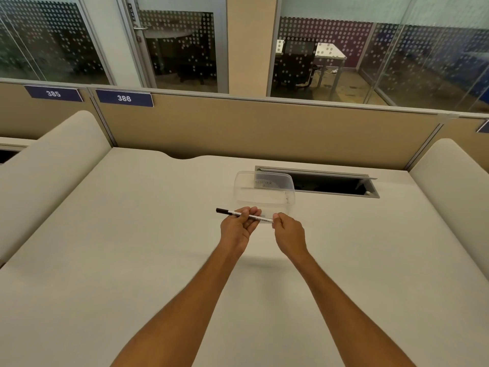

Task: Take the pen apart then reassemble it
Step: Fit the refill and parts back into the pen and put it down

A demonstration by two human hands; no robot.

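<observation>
Pen (244, 215) was held over the surface (132, 234), right in front of the container (264, 190), cable hatch (333, 185) behind it.

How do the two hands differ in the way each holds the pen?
The left hand wraps its fingers round the pen at the middle of the barrel; the right hand pinches only the white end. The left hand sits nearer the black cap, the right hand farthest from it. Both hold the pen above the desk.

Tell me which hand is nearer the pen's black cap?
Left. The left hand holds the pen mid-barrel, just right of the black cap. The right hand pinches the opposite end.
</observation>
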